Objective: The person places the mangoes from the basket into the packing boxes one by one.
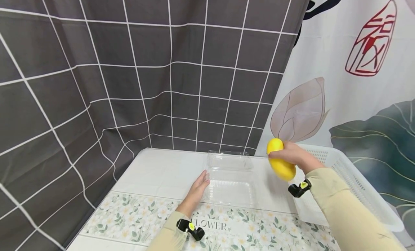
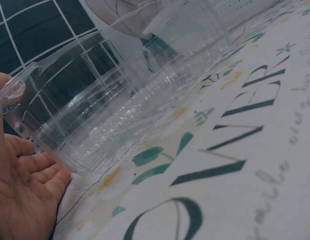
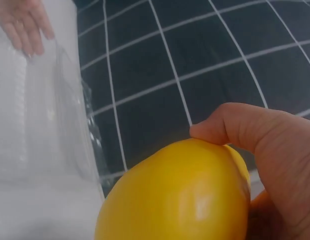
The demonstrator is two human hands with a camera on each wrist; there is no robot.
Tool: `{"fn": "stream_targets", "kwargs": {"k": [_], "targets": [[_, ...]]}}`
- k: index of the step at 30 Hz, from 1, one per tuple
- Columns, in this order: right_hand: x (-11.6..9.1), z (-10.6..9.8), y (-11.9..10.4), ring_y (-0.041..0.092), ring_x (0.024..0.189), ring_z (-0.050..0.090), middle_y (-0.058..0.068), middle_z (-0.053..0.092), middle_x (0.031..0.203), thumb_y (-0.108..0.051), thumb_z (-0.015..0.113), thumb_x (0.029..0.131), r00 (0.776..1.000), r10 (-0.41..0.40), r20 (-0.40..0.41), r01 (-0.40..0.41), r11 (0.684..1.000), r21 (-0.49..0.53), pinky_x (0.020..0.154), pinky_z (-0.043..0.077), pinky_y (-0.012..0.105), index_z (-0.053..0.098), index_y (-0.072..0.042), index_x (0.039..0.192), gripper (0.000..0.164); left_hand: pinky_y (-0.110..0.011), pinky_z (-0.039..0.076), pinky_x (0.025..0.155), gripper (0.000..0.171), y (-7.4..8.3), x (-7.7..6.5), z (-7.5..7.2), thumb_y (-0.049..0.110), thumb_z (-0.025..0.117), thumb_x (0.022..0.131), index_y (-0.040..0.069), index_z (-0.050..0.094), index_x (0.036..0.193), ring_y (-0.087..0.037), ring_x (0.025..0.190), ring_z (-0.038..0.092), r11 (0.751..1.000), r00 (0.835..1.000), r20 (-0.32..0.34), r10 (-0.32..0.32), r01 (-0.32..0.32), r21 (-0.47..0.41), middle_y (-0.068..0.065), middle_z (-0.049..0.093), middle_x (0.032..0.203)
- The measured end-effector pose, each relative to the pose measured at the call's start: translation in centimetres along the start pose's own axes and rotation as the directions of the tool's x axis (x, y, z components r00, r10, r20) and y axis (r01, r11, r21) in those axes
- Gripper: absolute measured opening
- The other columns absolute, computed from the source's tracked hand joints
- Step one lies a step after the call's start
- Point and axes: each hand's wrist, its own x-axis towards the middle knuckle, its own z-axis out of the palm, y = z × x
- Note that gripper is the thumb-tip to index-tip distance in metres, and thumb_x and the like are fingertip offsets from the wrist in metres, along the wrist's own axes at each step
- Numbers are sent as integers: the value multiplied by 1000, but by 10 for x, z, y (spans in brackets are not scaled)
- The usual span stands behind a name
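Observation:
My right hand (image 1: 293, 155) grips a smooth yellow fruit (image 1: 282, 168), raised over the left edge of a white basket (image 1: 356, 175). In the right wrist view, the thumb presses on top of the fruit (image 3: 175, 195); its lower part is out of frame. The fruit's exact kind is unclear. Lying on the table is a clear plastic clamshell box (image 1: 230, 193), its lid folded back toward the wall. My left hand (image 1: 196, 189) rests against the box's left side, fingers fairly straight. The left wrist view shows its fingers beside the wall of the box (image 2: 100, 125).
A white table (image 1: 168, 164) carries a floral printed band (image 1: 129, 215) along its near part. Behind it hangs a dark grid-patterned curtain (image 1: 181, 81). A pale curtain with leaf prints (image 1: 373, 110) hangs behind the basket at right.

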Motion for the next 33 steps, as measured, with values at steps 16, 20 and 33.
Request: {"fn": "stream_targets", "kwargs": {"k": [16,20,33], "targets": [[17,74,-32,25,77,60,16,59,93,-35,72,84,999,31,13,-33,991,127,63,53,31,48,7,120,61,-53,13,125,65,0,0,0,26,44,106,6,19,161,-36,152,21,1000,1000,-12,-26,26,15,-18,26,164],[18,91,-36,24,75,61,15,61,90,-34,73,83,999,32,20,-35,986,163,62,53,31,51,5,115,55,-52,13,125,65,-3,0,0,26,45,105,5,19,161,-36,152,20,999,1000,-5,-29,29,24,-17,26,164],[20,134,-35,26,80,59,16,56,97,-34,75,80,996,76,42,-83,976,201,65,51,31,45,6,122,65,-51,11,125,62,1,1,0,21,42,107,3,18,161,-36,153,19,999,1000,0,-3,3,37,-19,25,164]]}}
